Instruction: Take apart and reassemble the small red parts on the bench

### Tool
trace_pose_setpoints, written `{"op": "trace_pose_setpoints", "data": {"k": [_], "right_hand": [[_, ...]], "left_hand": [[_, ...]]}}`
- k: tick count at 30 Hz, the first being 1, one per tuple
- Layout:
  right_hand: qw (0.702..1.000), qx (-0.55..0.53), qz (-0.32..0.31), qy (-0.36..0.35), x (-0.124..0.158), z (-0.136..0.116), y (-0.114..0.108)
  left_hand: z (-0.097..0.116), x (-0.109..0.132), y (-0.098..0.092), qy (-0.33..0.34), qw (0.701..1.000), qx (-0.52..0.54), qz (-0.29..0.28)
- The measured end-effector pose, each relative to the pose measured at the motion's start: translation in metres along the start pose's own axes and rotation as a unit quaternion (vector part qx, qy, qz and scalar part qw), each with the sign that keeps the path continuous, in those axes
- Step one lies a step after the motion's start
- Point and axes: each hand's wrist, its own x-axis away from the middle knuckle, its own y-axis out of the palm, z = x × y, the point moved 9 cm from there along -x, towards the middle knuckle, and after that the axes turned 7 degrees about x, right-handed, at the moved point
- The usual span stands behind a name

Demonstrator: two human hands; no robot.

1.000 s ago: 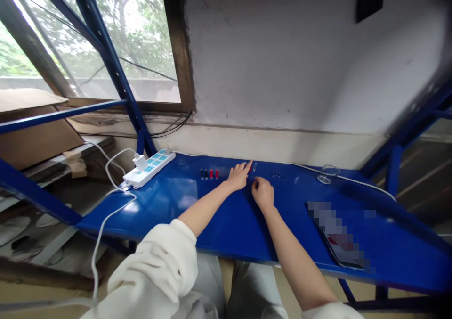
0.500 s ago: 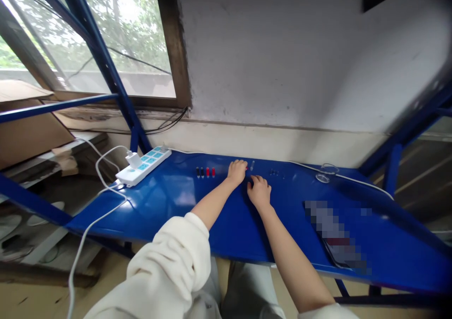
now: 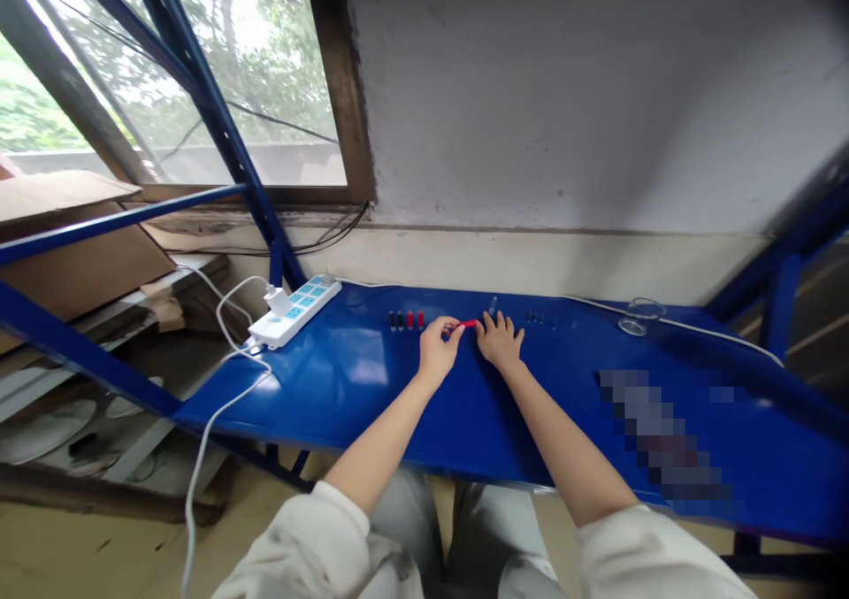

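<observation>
L hand is pinching a small red pin (tip almost at R hand), R hand is lying spread open on blue counter, black & red pins standing just left.

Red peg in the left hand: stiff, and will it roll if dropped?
The slim red peg looks stiff: it sits straight where the left hand pinches it. Probably light, since fingertips alone carry it. If round, it could well roll on the glossy blue bench top.

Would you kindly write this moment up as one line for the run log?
left hand: pinches small red rod | right hand: rests beside rod on blue metal bench
</observation>
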Motion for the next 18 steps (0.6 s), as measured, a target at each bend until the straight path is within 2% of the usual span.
{"op": "trace_pose_setpoints", "data": {"k": [7, 10, 12, 15, 18], "right_hand": [[1.0, -0.005, -0.011, -0.003, -0.015, -0.004, 0.005], [0.998, -0.03, 0.039, -0.025, -0.013, -0.005, -0.003], [0.991, -0.074, 0.087, -0.066, -0.007, -0.008, -0.013], [0.958, -0.195, 0.154, -0.143, 0.009, -0.012, -0.036], [0.902, -0.349, 0.2, -0.154, 0.023, -0.007, -0.058]], "left_hand": [[-0.022, 0.006, -0.013, -0.072, 0.99, 0.107, 0.05], [-0.025, 0.005, -0.015, -0.085, 0.986, 0.129, 0.062], [-0.025, 0.005, -0.016, -0.085, 0.986, 0.126, 0.07], [-0.022, 0.005, -0.019, -0.078, 0.987, 0.115, 0.079], [-0.021, 0.005, -0.021, -0.075, 0.987, 0.115, 0.084]]}}
